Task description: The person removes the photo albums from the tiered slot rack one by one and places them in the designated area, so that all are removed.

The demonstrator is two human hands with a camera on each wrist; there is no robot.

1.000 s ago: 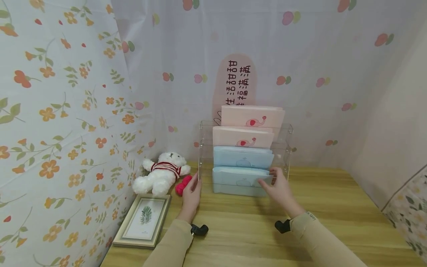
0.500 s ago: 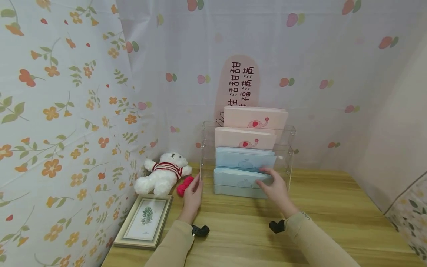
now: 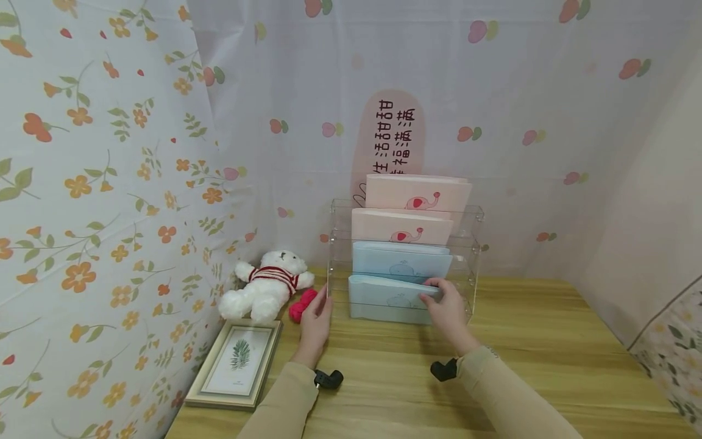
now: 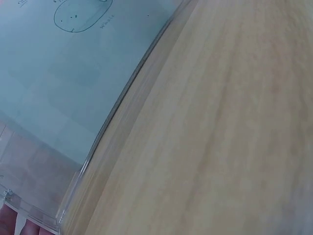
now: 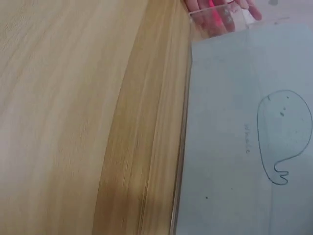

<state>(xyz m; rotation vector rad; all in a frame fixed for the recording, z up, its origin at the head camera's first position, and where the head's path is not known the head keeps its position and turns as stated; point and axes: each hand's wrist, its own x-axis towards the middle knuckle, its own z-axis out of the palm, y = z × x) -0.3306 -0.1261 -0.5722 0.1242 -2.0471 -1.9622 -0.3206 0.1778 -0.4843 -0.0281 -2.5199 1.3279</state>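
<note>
My left hand (image 3: 317,317) rests flat, fingers straight, against the left front corner of the clear rack (image 3: 476,244) on the worktop (image 3: 548,341). My right hand (image 3: 446,308) pinches the top right edge of the front blue folder (image 3: 384,299), which stands in the rack's lowest slot. Behind it rise another blue folder (image 3: 400,262) and two pink folders (image 3: 400,227). A teddy bear (image 3: 265,286) and a picture frame (image 3: 236,363) lie to the left.

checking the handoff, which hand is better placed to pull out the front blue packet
Right. The right hand already rests on the front blue packet at its top edge, while the left hand touches the clear rack at its left side.
</note>
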